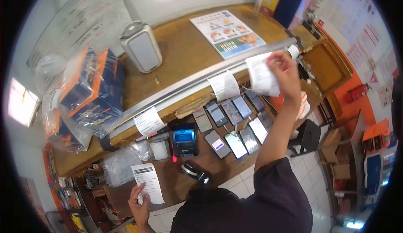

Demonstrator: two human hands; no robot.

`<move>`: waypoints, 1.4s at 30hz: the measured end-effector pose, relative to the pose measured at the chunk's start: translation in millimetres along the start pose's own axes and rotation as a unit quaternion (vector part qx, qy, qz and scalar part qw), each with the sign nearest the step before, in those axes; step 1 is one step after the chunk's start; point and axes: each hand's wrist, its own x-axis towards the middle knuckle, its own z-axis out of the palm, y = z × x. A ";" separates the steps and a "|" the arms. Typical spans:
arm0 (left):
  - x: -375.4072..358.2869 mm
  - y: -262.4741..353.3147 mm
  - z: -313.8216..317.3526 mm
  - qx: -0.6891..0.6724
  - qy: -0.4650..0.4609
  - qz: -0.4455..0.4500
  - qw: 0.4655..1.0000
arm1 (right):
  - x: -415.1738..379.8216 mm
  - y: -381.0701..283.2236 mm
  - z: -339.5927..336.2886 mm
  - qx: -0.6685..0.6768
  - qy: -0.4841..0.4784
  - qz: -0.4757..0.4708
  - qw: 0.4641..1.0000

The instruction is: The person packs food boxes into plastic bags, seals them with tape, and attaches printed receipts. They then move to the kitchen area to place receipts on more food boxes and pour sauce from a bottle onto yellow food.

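Observation:
My right hand (286, 74) is raised at the counter's metal edge, with thumb and fingers pinching a white printed receipt (261, 74). At the lower left, my left hand (139, 205) is closed on a long printed slip (150, 186); a small crumpled white bit (140, 197) shows by its fingers. Two more receipts hang along the edge, a curled one (223, 85) beside my right hand and another (149, 121) further left. Several smartphones (217, 144) lie in rows below my right forearm. Between my hands stands a blue and black receipt printer (184, 140).
A black handheld device (195, 171) lies near my body. Clear plastic bags (121, 166) sit left of the printer. On the upper counter stand a grey-white speaker-like box (142, 48), plastic-wrapped blue and orange boxes (94, 88) and a flat menu sheet (226, 32).

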 end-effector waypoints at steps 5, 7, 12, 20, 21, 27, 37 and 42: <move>8.7 26.5 0.2 0.029 0.020 0.077 0.996 | 118.7 -45.7 54.4 0.066 -0.034 -0.119 0.990; 13.1 36.1 -3.1 0.027 0.043 0.098 0.994 | 172.6 -18.7 71.5 0.113 -0.063 -0.116 0.985; 18.5 46.5 -22.0 0.037 0.119 0.122 0.985 | 256.3 17.1 108.9 0.042 -0.059 -0.060 0.996; 16.3 47.8 -56.2 -0.083 0.160 0.125 0.976 | 416.7 131.3 91.1 0.181 -0.104 -0.035 0.977; 15.7 49.6 -58.5 -0.099 0.166 0.128 0.973 | 476.7 174.0 64.6 0.182 -0.135 -0.020 0.974; 10.7 30.1 -72.8 -0.081 0.220 0.131 0.963 | 495.8 153.5 93.5 0.095 -0.048 -0.057 0.993; -24.7 -9.4 -94.1 0.012 0.325 0.128 0.937 | 174.4 -26.5 177.4 -0.078 0.003 -0.319 0.944; -69.9 -51.4 -80.5 -0.101 0.323 0.038 0.940 | -149.1 27.7 224.9 -0.375 -0.169 -0.138 0.901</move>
